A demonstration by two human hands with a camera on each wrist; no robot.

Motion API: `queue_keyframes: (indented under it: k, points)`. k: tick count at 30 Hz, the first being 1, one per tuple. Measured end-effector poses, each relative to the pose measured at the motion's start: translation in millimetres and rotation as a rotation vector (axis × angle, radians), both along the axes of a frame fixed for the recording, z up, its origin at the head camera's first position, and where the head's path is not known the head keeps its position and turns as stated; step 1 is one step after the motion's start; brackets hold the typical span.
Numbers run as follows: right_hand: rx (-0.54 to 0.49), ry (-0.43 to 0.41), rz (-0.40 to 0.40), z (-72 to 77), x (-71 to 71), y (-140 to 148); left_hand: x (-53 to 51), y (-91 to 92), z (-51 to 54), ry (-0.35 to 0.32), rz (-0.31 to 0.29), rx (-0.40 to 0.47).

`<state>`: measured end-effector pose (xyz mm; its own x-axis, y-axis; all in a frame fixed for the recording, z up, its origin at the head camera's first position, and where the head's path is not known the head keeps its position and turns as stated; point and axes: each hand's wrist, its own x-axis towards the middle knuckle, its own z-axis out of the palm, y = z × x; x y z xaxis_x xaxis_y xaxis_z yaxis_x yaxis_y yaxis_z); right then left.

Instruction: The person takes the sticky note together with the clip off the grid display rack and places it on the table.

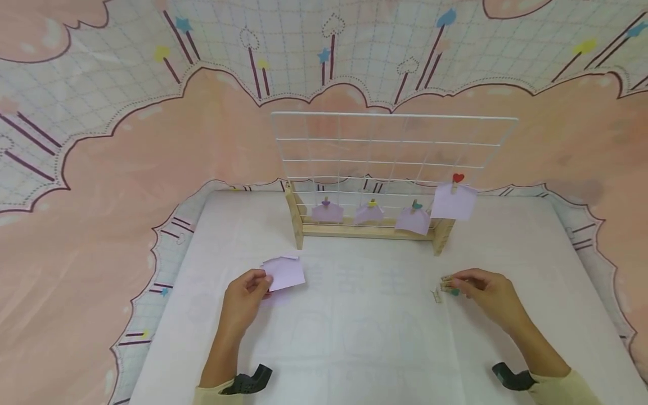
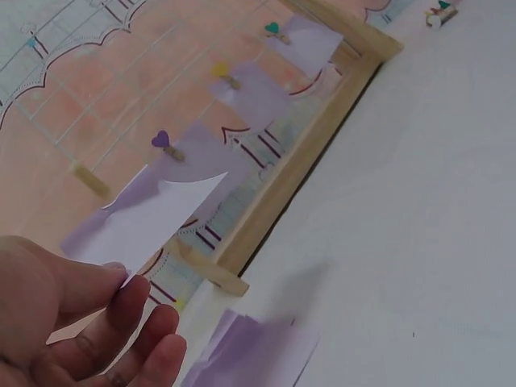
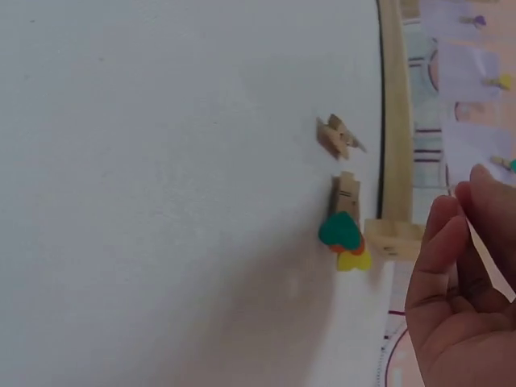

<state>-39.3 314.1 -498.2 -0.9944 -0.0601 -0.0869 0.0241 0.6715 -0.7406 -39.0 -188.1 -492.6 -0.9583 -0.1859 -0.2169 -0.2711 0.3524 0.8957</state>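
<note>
Four papers (image 1: 454,201) on rack (image 1: 364,232), one in hand (image 1: 244,297)

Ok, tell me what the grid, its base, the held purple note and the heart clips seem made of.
Grid: probably white-coated metal; thin, even wires.
Base: likely unpainted wood, judging by its pale tan, matte beams.
Purple note: matte paper, by its thin, bending edge.
Heart clips: bodies look like bare wood, tan and matte; hearts evenly coloured, perhaps painted wood or plastic.

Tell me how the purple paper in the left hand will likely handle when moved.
The purple paper is likely floppy, since its edge curves. It's probably very light, as the left hand only pinches one edge. Looking so thin, it may crease easily.
</note>
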Motion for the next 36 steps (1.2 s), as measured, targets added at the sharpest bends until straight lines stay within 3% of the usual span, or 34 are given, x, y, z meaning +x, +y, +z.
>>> queue_keyframes:
  k: [11,20,23,30,36]
  points:
    - [0.082,0.129,0.044,-23.4,-0.4,-9.5,14.7,-15.2,-11.1,-0.072,0.026,-0.107]
    - [0.130,0.215,0.100,-27.6,-1.2,-22.0,23.5,-25.2,-22.5,-0.123,0.003,-0.220]
    - [0.156,0.227,0.112,-28.8,-2.0,-25.4,24.6,-27.8,-27.2,-0.133,0.000,-0.227]
    - [0.214,0.170,0.118,-31.0,-2.6,-32.3,25.3,-31.6,-34.4,-0.135,0.003,-0.209]
    - [0.238,0.219,0.121,-31.9,-2.1,-35.8,25.5,-32.3,-35.6,-0.134,0.014,-0.192]
